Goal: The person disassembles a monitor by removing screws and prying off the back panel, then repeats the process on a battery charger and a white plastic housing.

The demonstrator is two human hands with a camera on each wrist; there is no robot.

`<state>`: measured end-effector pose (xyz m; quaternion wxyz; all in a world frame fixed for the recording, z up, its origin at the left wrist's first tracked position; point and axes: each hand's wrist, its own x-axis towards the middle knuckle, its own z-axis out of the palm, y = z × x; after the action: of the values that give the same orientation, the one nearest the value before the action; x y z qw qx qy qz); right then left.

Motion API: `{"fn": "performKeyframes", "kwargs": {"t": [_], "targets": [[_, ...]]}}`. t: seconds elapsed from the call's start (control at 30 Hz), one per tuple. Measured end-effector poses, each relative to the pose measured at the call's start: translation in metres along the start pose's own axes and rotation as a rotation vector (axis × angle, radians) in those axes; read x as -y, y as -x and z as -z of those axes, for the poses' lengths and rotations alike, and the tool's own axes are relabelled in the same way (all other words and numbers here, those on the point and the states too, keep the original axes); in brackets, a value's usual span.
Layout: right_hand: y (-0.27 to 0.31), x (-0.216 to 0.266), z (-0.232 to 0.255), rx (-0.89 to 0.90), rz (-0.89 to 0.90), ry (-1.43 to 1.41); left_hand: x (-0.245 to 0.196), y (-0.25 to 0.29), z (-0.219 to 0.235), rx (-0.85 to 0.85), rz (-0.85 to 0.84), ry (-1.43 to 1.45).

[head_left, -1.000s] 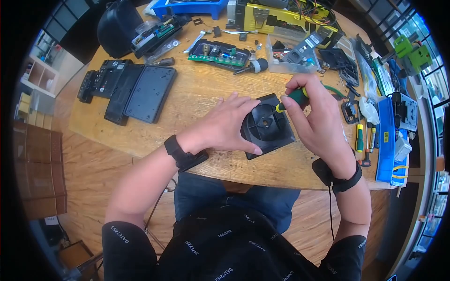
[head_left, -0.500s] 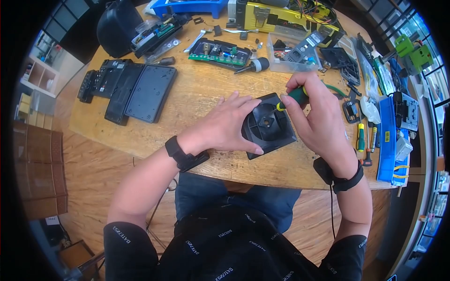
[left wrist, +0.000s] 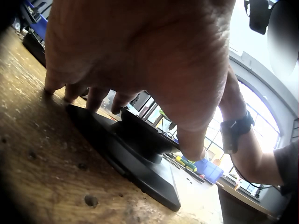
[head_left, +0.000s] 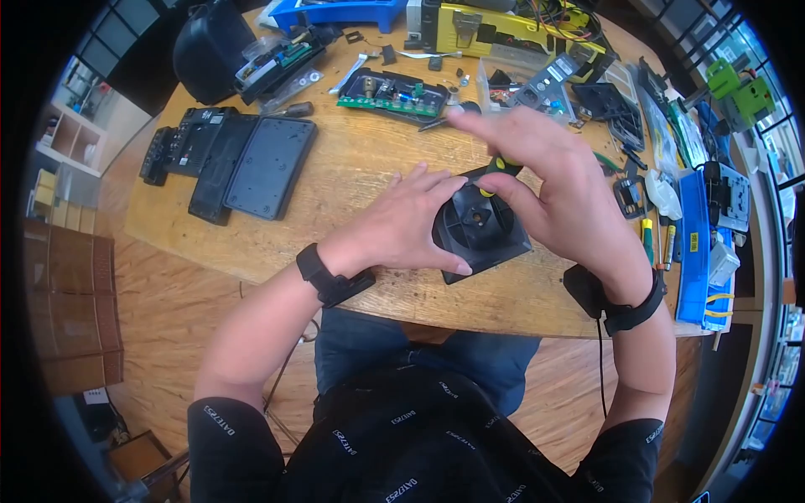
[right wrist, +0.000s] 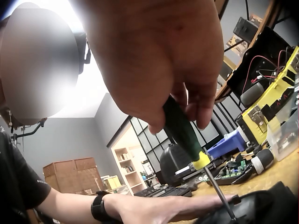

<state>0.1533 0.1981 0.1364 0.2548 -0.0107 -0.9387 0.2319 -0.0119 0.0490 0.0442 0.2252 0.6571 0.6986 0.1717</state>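
A black square plastic part with a round raised centre (head_left: 478, 220) lies on the wooden table near its front edge. The left hand (head_left: 401, 220) spans its left side, thumb on the near edge and fingers at the far corner. In the right hand (head_left: 563, 180) is a green and yellow screwdriver (head_left: 506, 173), held by the handle above the part. In the right wrist view its handle (right wrist: 182, 133) tilts, and the metal shaft reaches down to the black part; the exact tip contact is hard to tell.
Behind the hands lie a circuit board in a black tray (head_left: 392, 96) and a clear box of parts (head_left: 495, 94). Black device panels (head_left: 270, 168) sit at the left. A blue bin (head_left: 691, 251) and hand tools stand at the right, a yellow case (head_left: 495, 35) at the back.
The right hand has shifted left and tipped over the part, its fingers more extended, and the screwdriver moved with it. The left hand and the black part have stayed about still.
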Motion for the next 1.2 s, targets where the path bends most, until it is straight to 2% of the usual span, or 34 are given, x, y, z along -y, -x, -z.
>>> {"fn": "performKeyframes", "kwargs": {"t": [0.07,0.17,0.23,0.37,0.43,0.47,0.53,0.57,0.63,0.77,0.83,0.87,0.93,1.07,1.13,1.2], "targets": [[-0.001,-0.002,-0.003,-0.052,0.039,-0.100,-0.001,0.001,0.000,-0.003,0.001,0.014],[0.003,-0.008,-0.005,-0.101,-0.064,-0.215,0.001,0.001,-0.002,-0.015,-0.005,0.022],[0.004,-0.012,-0.005,-0.189,0.074,-0.104,0.002,-0.001,-0.001,-0.007,-0.011,0.028],[0.009,-0.008,-0.002,-0.159,0.016,0.054,0.000,0.001,-0.001,-0.001,0.001,0.014],[0.008,-0.006,-0.006,-0.141,-0.100,-0.097,0.000,0.001,-0.002,-0.012,0.001,0.009],[0.006,-0.005,-0.009,-0.142,-0.101,-0.097,0.000,0.001,-0.002,-0.024,0.002,0.005],[0.002,-0.004,-0.015,-0.302,-0.023,-0.241,-0.003,0.002,0.001,-0.012,0.014,0.006],[0.001,-0.008,-0.014,-0.304,-0.023,-0.242,-0.004,0.002,0.002,0.000,0.025,0.009],[0.001,-0.015,-0.010,-0.321,0.124,0.045,-0.001,0.001,0.000,-0.006,0.014,0.011],[0.006,-0.016,-0.010,-0.286,0.091,0.075,-0.001,0.001,-0.001,-0.002,0.014,0.009],[0.005,-0.014,-0.014,-0.265,-0.020,-0.109,0.000,0.001,-0.001,0.000,0.012,0.008],[0.003,-0.009,-0.018,-0.265,-0.021,-0.109,0.000,0.001,-0.001,0.000,0.012,0.007],[-0.001,0.000,-0.025,-0.467,-0.230,-0.616,0.000,0.001,-0.001,0.001,0.012,0.008],[0.004,-0.018,-0.024,-0.430,-0.117,-0.453,-0.001,0.000,0.000,0.002,0.010,0.006],[0.004,-0.020,-0.018,-0.372,0.024,-0.138,-0.001,0.001,-0.001,-0.007,0.011,0.003],[0.005,-0.015,-0.013,-0.332,-0.023,-0.156,-0.001,0.002,-0.001,-0.014,0.012,-0.001]]}}
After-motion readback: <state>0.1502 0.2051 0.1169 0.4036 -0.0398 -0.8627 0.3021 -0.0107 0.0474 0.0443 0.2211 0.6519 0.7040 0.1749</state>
